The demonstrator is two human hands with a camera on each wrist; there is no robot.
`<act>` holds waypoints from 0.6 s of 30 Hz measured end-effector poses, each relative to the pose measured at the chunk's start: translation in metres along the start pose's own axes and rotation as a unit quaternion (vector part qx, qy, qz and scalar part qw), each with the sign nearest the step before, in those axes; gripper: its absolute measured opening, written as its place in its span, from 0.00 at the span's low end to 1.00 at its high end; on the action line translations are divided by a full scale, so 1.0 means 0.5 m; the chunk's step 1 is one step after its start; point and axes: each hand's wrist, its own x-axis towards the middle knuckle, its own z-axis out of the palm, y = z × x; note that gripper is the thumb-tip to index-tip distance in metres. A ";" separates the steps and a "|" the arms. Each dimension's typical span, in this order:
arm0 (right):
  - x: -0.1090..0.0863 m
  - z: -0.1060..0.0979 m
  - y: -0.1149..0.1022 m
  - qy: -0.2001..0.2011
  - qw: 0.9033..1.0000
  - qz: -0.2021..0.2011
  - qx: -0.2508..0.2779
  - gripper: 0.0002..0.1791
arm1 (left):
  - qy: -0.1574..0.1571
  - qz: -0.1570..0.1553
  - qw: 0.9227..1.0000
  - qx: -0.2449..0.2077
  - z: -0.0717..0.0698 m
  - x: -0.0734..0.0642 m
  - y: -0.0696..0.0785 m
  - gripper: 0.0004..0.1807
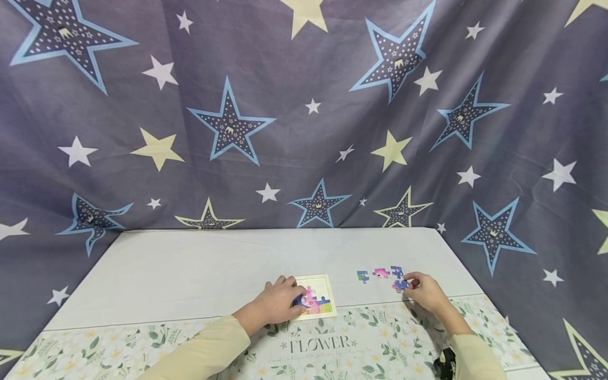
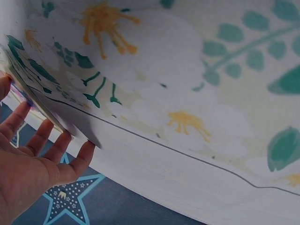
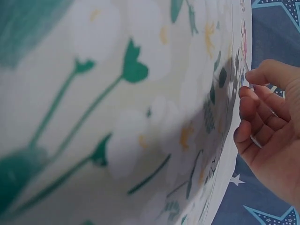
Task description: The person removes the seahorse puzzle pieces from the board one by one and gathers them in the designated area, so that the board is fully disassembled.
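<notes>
So the right hand [image 1: 427, 292] is pinching a blue jigsaw piece [image 1: 400, 285] between thumb and index finger, and the piece is sticking out to the left of those fingertips. From the right wrist, the other fingers are curling loosely in toward the palm, and one is wearing a ring [image 3: 273, 114].

A dark blue jigsaw piece [image 1: 397, 271] is lying just beyond the pinch, super close to the held one; can't tell if they're touching. A pink jigsaw piece [image 1: 381, 273] is sitting a bit farther left of that hand, and a blue-green jigsaw piece [image 1: 363, 276] is lying left of that again.

Meanwhile the left hand [image 1: 280, 301] is resting over the left side of a shallow puzzle tray [image 1: 321, 286], fingers loosely spread, fingertips reaching its edge in the left wrist view. It's kinda blocking that side, so whatever's under the palm is staying hidden. Joined pink and blue puzzle pieces [image 1: 311, 302] are showing just right of its thumb and index.

Under both hands a white tablecloth [image 1: 190, 274] with a floral band is spreading out, "FLOWER" lettering [image 1: 320, 344] is running between the forearms, and a starry curtain [image 1: 332, 105] is hanging beyond the hands.
</notes>
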 end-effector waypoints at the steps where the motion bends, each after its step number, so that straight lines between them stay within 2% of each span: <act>1: 0.000 0.000 0.001 -0.002 1.000 0.003 0.004 0.22 | 0.000 0.000 1.000 -0.001 0.000 0.000 0.000 0.25; 10: 0.006 -0.001 0.004 -0.011 1.000 0.028 0.008 0.22 | -0.003 -0.002 1.000 -0.006 0.000 0.000 0.000 0.25; 18: 0.009 0.000 0.006 -0.011 1.000 0.023 0.005 0.22 | -0.001 0.000 1.000 -0.008 0.000 0.000 0.000 0.24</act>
